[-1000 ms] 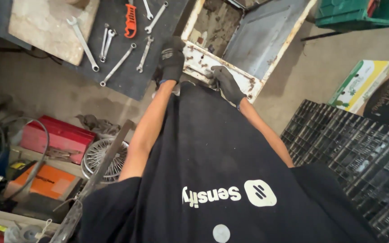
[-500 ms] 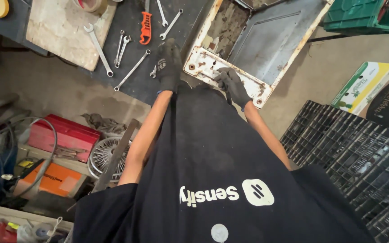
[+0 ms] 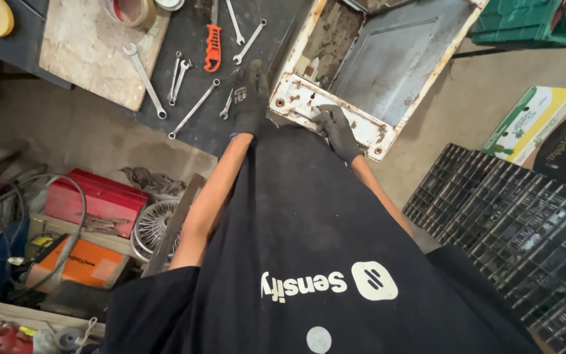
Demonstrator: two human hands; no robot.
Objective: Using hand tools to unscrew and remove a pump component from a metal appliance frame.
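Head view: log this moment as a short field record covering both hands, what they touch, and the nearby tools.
left hand: gloved left hand, flat on the dark bench top beside a small wrench
right hand: gloved right hand, fingers resting on the near edge of the rusty white metal casing
held items: none visible in either hand
tools on bench: several wrenches, an orange-handled tool
other: wooden board, tape roll
floor: black crates, red toolbox

A red toolbox (image 3: 99,200) sits on the floor; beside it lies a wire wheel (image 3: 155,226), below it an orange case (image 3: 76,262), and well right, black crates (image 3: 519,229).
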